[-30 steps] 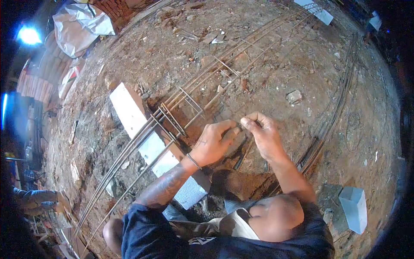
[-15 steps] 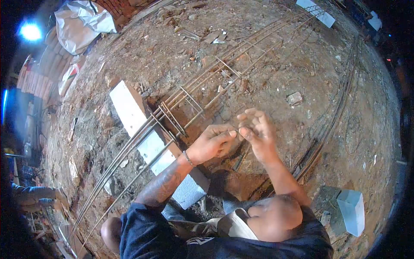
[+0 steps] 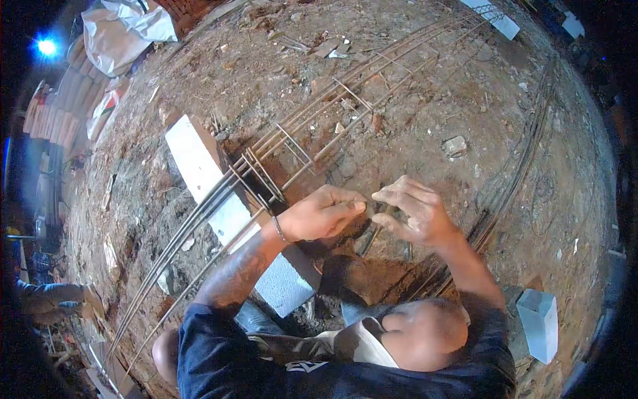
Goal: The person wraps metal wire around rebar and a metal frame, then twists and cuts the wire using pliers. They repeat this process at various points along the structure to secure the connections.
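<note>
My left hand (image 3: 322, 213) is closed in a pinch in front of the chest; what it grips, if anything, is too small to make out. Close by on its right, my right hand (image 3: 419, 211) has its thumb and fingers apart, with nothing visible held in it. A long rebar cage (image 3: 292, 149) with several stirrups runs from the lower left to the upper right, beyond my left hand. The cage crosses a white block (image 3: 196, 156), and my left forearm passes over the near part of that block.
Loose long bars (image 3: 515, 179) lie along the right. A second white block (image 3: 539, 326) stands at the lower right, another (image 3: 503, 25) under the cage's far end. Stacked bricks (image 3: 63, 110) and a pale sheet (image 3: 119, 36) are at the upper left. Another person's arm (image 3: 56, 292) shows at the left edge.
My right hand has moved slightly right and away from my left hand, its thumb and fingers now apart. My left hand stays pinched in nearly the same place.
</note>
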`<state>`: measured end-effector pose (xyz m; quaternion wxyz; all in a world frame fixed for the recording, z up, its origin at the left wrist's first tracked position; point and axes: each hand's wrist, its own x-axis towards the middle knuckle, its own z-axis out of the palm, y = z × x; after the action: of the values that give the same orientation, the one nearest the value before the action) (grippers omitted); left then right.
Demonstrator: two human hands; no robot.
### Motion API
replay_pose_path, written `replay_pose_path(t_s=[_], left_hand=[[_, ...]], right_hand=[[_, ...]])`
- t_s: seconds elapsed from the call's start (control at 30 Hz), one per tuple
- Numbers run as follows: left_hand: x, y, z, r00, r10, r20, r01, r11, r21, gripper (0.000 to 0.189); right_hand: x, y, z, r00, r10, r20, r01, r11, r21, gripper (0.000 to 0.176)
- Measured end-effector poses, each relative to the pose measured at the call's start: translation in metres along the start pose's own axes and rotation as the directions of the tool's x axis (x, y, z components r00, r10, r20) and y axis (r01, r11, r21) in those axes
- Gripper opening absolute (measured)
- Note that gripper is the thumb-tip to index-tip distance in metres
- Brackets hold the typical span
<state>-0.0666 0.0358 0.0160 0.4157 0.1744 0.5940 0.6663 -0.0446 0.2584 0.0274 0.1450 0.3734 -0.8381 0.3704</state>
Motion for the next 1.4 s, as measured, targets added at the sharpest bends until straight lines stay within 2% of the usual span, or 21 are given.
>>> replay_pose_path(t_s=[0.03,0.1,0.17,0.33,0.4,0.43,0.47,0.5,0.53,0.6,0.73,0.8,0.87,0.93,1.0,1.03,1.1,1.17,1.3,1.37,1.4], left_hand=[[-0.001,0.001,-0.001,1.000,0.000,-0.003,0.000,1.000,-0.001,0.024],[-0.002,0.003,-0.002,0.995,-0.058,0.085,0.070,0.987,-0.146,0.025],[-0.002,0.001,-0.001,0.995,-0.077,0.065,0.086,0.985,-0.153,0.025],[0.002,-0.001,-0.004,0.992,-0.099,0.083,0.108,0.988,-0.108,0.026],[0.004,-0.008,0.000,0.992,0.123,-0.025,-0.114,0.965,0.234,0.029],[0.007,-0.011,-0.001,0.992,0.122,-0.025,-0.113,0.966,0.233,0.029],[0.011,-0.015,-0.003,0.941,0.338,-0.012,-0.299,0.847,0.440,0.029],[0.013,-0.012,-0.002,0.846,0.531,0.049,-0.443,0.649,0.619,0.030],[0.011,-0.008,-0.001,0.846,0.531,0.049,-0.444,0.651,0.616,0.030],[0.004,0.004,0.003,0.986,0.165,-0.016,-0.145,0.901,0.410,0.029],[0.007,-0.005,0.001,0.957,0.279,-0.079,-0.211,0.857,0.470,0.028],[0.006,-0.004,0.000,0.977,0.209,-0.050,-0.175,0.908,0.381,0.029],[0.006,-0.009,-0.001,0.985,0.161,-0.056,-0.133,0.933,0.335,0.030],[0.006,-0.010,0.000,0.992,0.113,-0.062,-0.091,0.953,0.289,0.030],[0.006,-0.007,-0.001,0.964,0.264,-0.034,-0.218,0.855,0.470,0.025],[0.008,-0.011,0.000,0.964,0.264,-0.035,-0.217,0.856,0.469,0.025],[0.012,-0.018,0.001,0.831,0.557,0.004,-0.422,0.625,0.657,0.017],[0.010,-0.016,0.004,0.835,0.550,-0.004,-0.396,0.607,0.689,0.015],[0.007,-0.010,0.007,0.863,0.506,-0.015,-0.318,0.565,0.761,0.017],[0.004,-0.010,0.007,0.888,0.460,-0.014,-0.268,0.541,0.797,0.018],[0.003,-0.010,0.008,0.911,0.411,-0.016,-0.217,0.513,0.830,0.018]], right_hand=[[0.001,0.001,0.001,1.000,-0.009,-0.013,0.010,1.000,0.019,0.026],[0.001,0.003,0.003,1.000,-0.020,-0.024,0.021,0.999,0.041,0.024],[-0.001,0.009,0.007,0.990,-0.136,-0.046,0.134,0.990,-0.045,0.020],[0.001,0.010,0.004,0.989,-0.143,0.027,0.145,0.986,-0.083,0.015],[0.000,0.009,0.004,0.993,-0.114,0.041,0.116,0.991,-0.061,0.014],[0.000,0.008,0.003,0.996,-0.052,0.067,0.054,0.998,-0.021,0.014],[-0.001,0.008,0.003,0.995,0.011,0.096,-0.012,1.000,0.017,0.015],[-0.002,0.008,0.004,0.995,0.012,0.098,-0.014,1.000,0.016,0.015],[-0.004,0.009,0.006,0.996,0.033,0.083,-0.036,0.999,0.038,0.015],[-0.005,0.008,0.009,0.996,0.053,0.071,-0.057,0.997,0.058,0.015],[-0.006,0.003,0.010,0.993,0.101,0.066,-0.107,0.989,0.100,0.015],[-0.007,0.004,0.009,0.988,0.128,0.087,-0.139,0.981,0.134,0.016],[-0.007,0.008,0.009,0.996,0.033,0.078,-0.040,0.995,0.097,0.017],[-0.007,0.007,0.010,0.995,0.040,0.087,-0.046,0.996,0.073,0.015],[-0.006,0.005,0.009,0.995,0.045,0.094,-0.050,0.998,0.048,0.013],[-0.006,0.004,0.007,0.986,0.102,0.133,-0.110,0.993,0.051,0.011],[-0.007,0.002,0.007,0.972,0.158,0.174,-0.170,0.984,0.053,0.009],[-0.007,0.000,0.008,0.947,0.267,0.179,-0.296,0.942,0.160,0.009],[-0.009,-0.002,0.008,0.879,0.405,0.254,-0.453,0.874,0.175,0.015],[-0.013,0.004,0.012,0.579,0.612,0.539,-0.816,0.434,0.383,0.020],[-0.016,0.008,0.012,0.577,0.612,0.541,-0.817,0.432,0.383,0.020]])
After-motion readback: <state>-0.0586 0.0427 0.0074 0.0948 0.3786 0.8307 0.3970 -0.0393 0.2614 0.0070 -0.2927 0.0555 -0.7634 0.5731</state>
